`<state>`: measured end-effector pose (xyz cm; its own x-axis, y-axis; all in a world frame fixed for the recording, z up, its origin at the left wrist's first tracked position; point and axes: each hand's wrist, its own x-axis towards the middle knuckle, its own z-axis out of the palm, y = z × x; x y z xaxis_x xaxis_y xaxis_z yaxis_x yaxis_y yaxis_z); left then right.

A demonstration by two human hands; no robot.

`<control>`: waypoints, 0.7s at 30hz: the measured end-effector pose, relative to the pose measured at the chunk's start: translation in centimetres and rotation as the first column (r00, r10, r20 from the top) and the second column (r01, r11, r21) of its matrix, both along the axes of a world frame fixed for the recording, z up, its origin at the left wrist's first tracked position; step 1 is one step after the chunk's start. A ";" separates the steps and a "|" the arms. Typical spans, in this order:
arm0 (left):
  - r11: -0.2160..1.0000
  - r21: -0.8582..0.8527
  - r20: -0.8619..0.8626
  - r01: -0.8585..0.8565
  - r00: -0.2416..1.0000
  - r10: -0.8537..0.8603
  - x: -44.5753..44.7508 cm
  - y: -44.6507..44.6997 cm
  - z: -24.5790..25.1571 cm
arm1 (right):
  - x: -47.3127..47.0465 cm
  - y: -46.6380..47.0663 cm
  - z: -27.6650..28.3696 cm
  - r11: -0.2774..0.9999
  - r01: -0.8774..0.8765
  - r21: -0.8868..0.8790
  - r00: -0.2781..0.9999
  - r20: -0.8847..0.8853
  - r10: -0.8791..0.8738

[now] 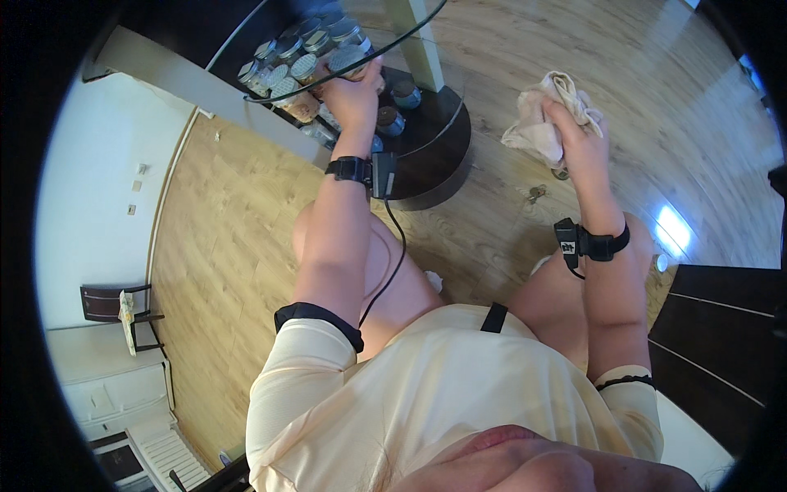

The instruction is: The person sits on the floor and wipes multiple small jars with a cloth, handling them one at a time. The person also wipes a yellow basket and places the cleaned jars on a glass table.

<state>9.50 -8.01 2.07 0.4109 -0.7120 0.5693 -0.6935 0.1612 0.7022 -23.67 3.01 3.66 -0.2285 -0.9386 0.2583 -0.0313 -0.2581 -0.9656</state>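
My left hand [351, 101] reaches in under a curved glass shelf [424, 55]. Its thumb and fingers are spread around a lidded glass jar [346, 58], partly hidden by the hand and the shelf's edge. Other lidded jars crowd beside it, among them one with pale brown contents [297, 103]. Two small dark-lidded jars, one nearer [391, 121] and one farther [406, 95], stand on the dark rounded base [430, 154] to the right. Out over the floor, my right hand [581, 138] grips a crumpled pale cloth [533, 126].
A light post [415, 46] rises from the rounded base. Small objects [537, 194] lie on the wood floor [227, 246] below the cloth. Dark furniture [713, 326] stands close on my right. A chair [110, 304] is by the far left wall. A cable [399, 246] hangs from my left wrist device.
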 end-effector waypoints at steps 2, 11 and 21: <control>1.000 -0.027 0.018 0.008 1.000 -0.007 1.1 -1.1 -0.9 | -0.5 -0.2 0.7 0.997 0.044 -0.063 0.993 -0.110 -0.051; 0.973 -0.063 0.211 -0.222 0.950 0.230 3.1 -4.2 -4.7 | -11.9 1.3 3.6 0.921 0.306 -0.241 0.855 -0.356 -0.377; 0.937 -0.177 -0.008 0.300 0.952 -0.306 -2.7 0.1 -2.8 | -37.7 13.2 -9.3 0.266 0.942 -0.206 0.246 -0.114 -0.962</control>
